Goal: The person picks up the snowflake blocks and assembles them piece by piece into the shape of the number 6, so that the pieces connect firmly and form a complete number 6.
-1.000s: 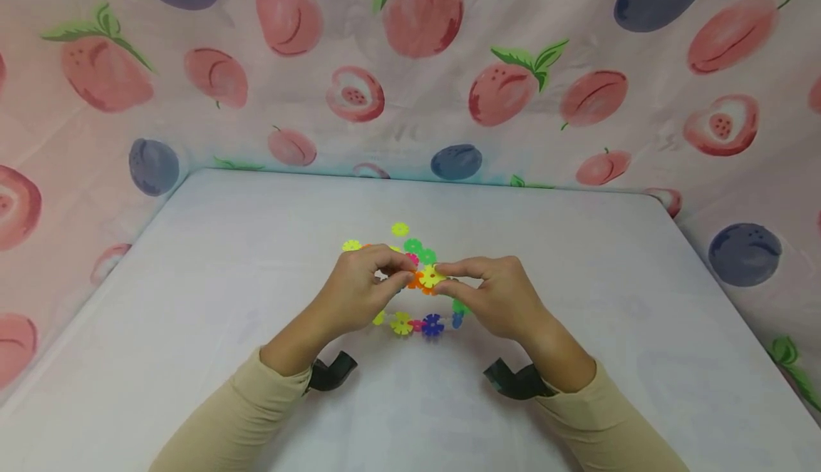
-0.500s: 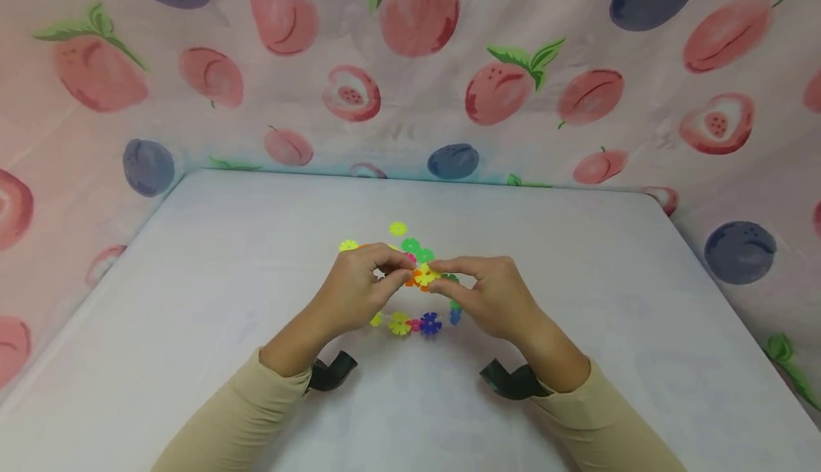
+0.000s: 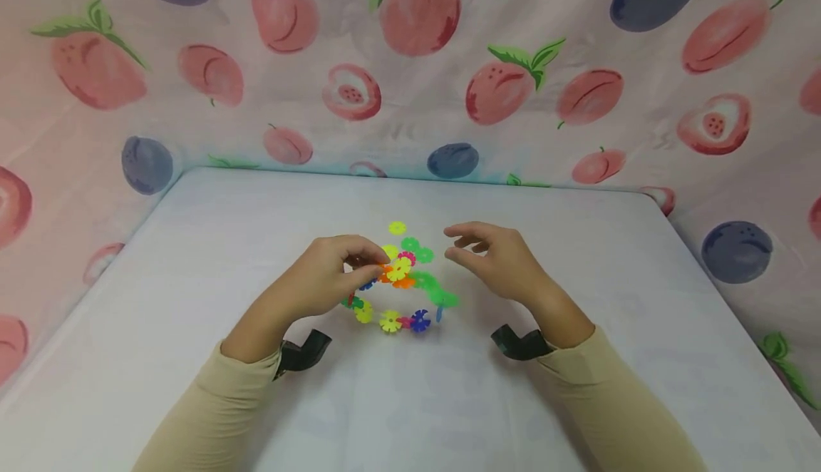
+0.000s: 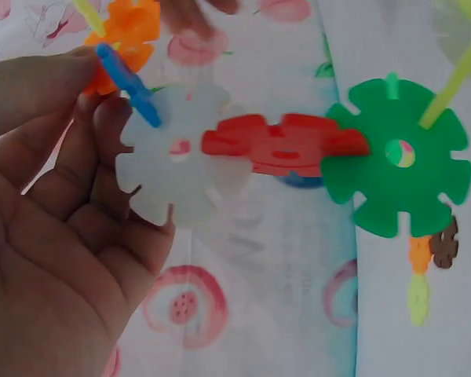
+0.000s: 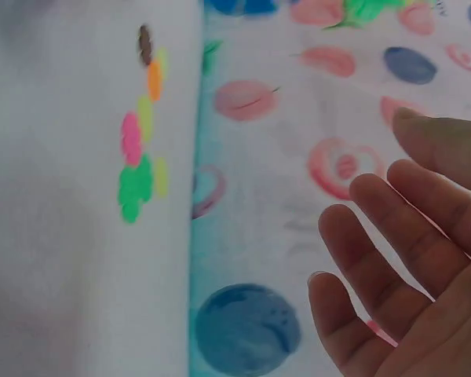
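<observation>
**Chain of snowflake discs held by the left hand alone**

A linked chain of coloured plastic discs [image 3: 400, 290] is pinched at its upper left end by the left hand [image 3: 323, 279], whose fingers are curled round it over the middle of the white table [image 3: 192, 258]. From the grip the chain runs away to the right through a yellow disc [image 3: 399, 269] and an orange one, then bends down and back through green discs to a yellow, pink and blue stretch just below the fingers, so that a loose ring is formed beside the hand. In the left wrist view a white translucent disc [image 4: 180, 157] is seen resting against the fingertips, with a blue piece slotted into it near the thumb; a red disc [image 4: 286, 145] is joined edge-on to it, and a green disc [image 4: 396, 153] follows farther from the grip.

The right hand [image 3: 497, 262] is held apart from the chain, to the right of the grip and slightly above the table. Its fingers are relaxed and lightly bent, and nothing is held by it; in the right wrist view the bare fingers [image 5: 392, 228] are seen against the fruit-printed cloth [image 3: 417, 65].

A few loose discs [image 3: 410, 240] are left on the table just beyond the grip.
</observation>
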The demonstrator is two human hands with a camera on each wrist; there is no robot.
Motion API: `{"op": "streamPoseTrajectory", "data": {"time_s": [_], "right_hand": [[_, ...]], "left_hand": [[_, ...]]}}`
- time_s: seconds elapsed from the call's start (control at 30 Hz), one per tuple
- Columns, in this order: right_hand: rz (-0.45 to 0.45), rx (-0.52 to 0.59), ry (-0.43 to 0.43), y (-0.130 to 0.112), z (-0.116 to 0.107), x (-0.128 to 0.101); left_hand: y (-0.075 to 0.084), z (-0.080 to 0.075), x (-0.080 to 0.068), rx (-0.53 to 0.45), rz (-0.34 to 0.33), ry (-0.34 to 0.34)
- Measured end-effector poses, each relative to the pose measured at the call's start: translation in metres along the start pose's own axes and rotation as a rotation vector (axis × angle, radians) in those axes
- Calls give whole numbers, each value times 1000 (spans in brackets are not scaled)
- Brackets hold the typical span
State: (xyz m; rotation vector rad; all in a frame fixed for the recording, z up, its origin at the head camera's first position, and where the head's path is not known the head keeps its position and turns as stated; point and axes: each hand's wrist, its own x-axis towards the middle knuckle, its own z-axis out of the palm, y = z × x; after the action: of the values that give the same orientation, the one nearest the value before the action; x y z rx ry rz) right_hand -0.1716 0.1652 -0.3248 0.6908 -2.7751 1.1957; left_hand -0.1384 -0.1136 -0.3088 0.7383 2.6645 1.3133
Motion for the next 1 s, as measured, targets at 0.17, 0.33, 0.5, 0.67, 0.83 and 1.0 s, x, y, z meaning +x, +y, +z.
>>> {"op": "streamPoseTrajectory", "data": {"time_s": [0.17, 0.33, 0.5, 0.67, 0.83, 1.0], "right_hand": [[79, -68, -136, 18, 11, 29], [145, -126, -298, 32, 28, 48], [158, -206, -399, 37, 38, 55], [135, -264, -392, 40, 40, 53], [121, -270, -341, 44, 41, 50], [103, -315, -347, 48, 46, 51]], "left_hand": [[-1, -7, -1, 20, -2, -8], [-2, -7, -1, 11, -1, -10], [-3, -5, 0, -37, -10, -20], [-3, -3, 0, -23, 17, -5], [-4, -1, 2, -26, 36, 16], [-6, 3, 3, -33, 47, 37]]}}
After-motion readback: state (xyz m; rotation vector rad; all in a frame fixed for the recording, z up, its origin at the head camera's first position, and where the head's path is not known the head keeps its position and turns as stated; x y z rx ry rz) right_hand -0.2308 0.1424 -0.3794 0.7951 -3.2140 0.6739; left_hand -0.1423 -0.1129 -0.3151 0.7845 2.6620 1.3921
